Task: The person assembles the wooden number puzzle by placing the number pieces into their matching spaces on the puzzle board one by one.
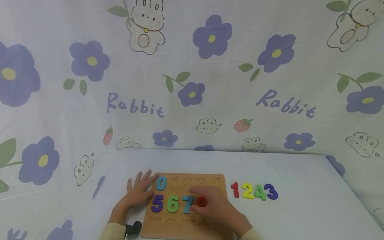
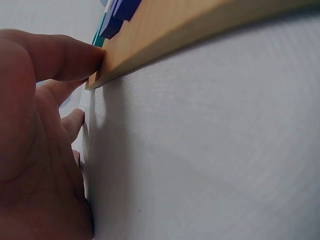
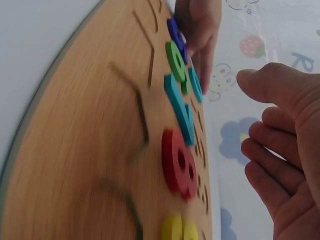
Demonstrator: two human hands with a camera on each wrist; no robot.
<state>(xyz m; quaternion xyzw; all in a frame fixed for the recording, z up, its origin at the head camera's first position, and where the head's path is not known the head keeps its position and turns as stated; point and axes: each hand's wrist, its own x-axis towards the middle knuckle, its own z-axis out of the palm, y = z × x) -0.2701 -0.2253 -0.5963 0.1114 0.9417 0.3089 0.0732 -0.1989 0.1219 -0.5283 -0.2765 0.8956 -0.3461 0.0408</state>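
Note:
A wooden number board [image 1: 165,231] lies on the table. My left hand [image 1: 139,190] rests at its left edge with fingers spread, the thumb touching the board's side. My right hand [image 1: 217,206] is over the right half of the board, thumb and fingers apart around the red 8 [image 1: 202,201]. In the right wrist view, a gap shows between this hand and the red 8 [image 3: 177,165]. A blue 0 [image 1: 161,183] sits in the top row; a purple 5 [image 1: 157,203], green 6 [image 1: 172,204] and blue 7 [image 1: 187,204] line the middle row. My right hand hides a yellow piece [image 3: 179,230] from the head view.
Right of the board, on the white table [image 1: 315,200], lie a red 1 [image 1: 235,190], yellow 2 [image 1: 247,191], green 4 [image 1: 260,192] and purple 3 [image 1: 271,191]. A black object [image 1: 133,228] is by my left wrist. A patterned cloth [image 1: 210,76] hangs behind.

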